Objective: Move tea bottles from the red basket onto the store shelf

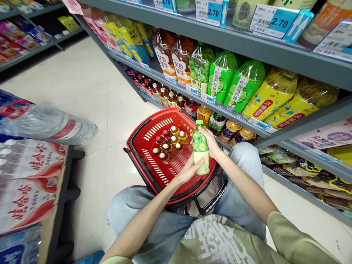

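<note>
I crouch before a drinks shelf and hold a small green-capped bottle (200, 150) upright over a red shopping basket (143, 137). My left hand (189, 169) cups the bottle's lower part from the left, fingers wrapped on it. My right hand (211, 145) grips its right side near the label. Several small bottles with brown tea and yellow caps (170, 142) stand in the far half of the basket. The near half of the basket shows bare mesh.
A grey shelf unit (242, 47) runs along the right with large bottles of tea and green drinks, smaller bottles on the lower tier (228, 129). Shrink-wrapped water packs (30, 165) stack at the left. Pale floor tiles (90, 95) stretch ahead between them.
</note>
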`<action>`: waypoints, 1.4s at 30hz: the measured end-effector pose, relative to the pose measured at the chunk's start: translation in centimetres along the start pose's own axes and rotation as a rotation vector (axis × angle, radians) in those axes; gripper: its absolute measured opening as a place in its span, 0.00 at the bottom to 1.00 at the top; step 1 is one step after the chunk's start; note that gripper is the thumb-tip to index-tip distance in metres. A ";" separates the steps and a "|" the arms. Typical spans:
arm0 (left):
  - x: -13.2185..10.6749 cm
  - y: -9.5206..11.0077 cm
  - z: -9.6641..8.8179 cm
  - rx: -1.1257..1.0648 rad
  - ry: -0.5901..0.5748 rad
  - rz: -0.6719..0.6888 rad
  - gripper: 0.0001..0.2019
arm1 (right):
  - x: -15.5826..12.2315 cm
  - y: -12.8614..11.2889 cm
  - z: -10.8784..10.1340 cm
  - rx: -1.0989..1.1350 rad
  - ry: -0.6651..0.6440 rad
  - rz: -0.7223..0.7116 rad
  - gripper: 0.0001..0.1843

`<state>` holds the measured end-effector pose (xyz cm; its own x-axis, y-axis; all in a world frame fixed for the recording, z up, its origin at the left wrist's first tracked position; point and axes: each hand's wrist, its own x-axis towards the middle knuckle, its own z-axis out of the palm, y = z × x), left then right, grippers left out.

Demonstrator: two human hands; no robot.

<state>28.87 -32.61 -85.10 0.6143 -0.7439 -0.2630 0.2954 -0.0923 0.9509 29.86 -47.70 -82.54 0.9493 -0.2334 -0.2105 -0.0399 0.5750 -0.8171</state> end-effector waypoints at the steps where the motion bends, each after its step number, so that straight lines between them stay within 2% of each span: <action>1: -0.1 0.1 -0.1 -0.001 -0.014 0.007 0.40 | 0.0 -0.1 -0.1 0.012 0.000 0.017 0.24; 7: -0.2 0.4 -0.4 0.037 -0.077 0.025 0.44 | 0.2 -0.1 -0.5 0.050 -0.016 0.045 0.28; 15: 0.0 -0.1 -0.4 0.079 -0.046 0.052 0.46 | 0.1 -0.2 -0.3 0.058 -0.019 0.032 0.27; 21: 0.2 -0.4 -0.8 0.061 -0.036 0.050 0.44 | 0.1 -0.4 -0.3 0.073 -0.004 0.048 0.28; 25: 0.1 -0.9 -0.6 -0.120 -0.019 -0.004 0.42 | 0.2 0.0 -0.9 0.103 0.026 0.074 0.32; 29: -0.1 -0.4 0.2 -0.449 -0.125 -0.149 0.41 | 0.3 0.2 -1.3 0.150 0.065 0.039 0.37; 32: -0.3 0.6 0.7 -0.496 -0.166 -0.183 0.40 | 0.3 -0.2 -1.2 0.168 0.072 0.029 0.38; 36: -0.3 0.9 0.8 -0.441 -0.113 -0.163 0.41 | 0.7 -0.4 -0.7 0.152 0.071 0.050 0.36; 42: 0.4 -1.2 0.1 -0.257 0.059 -0.014 0.37 | 1.2 0.0 -0.4 0.052 0.091 -0.043 0.27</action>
<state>28.71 -32.89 -86.35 0.6485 -0.7031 -0.2917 0.4751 0.0745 0.8768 30.86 -48.32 -83.05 0.9175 -0.3278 -0.2252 0.0192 0.6022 -0.7981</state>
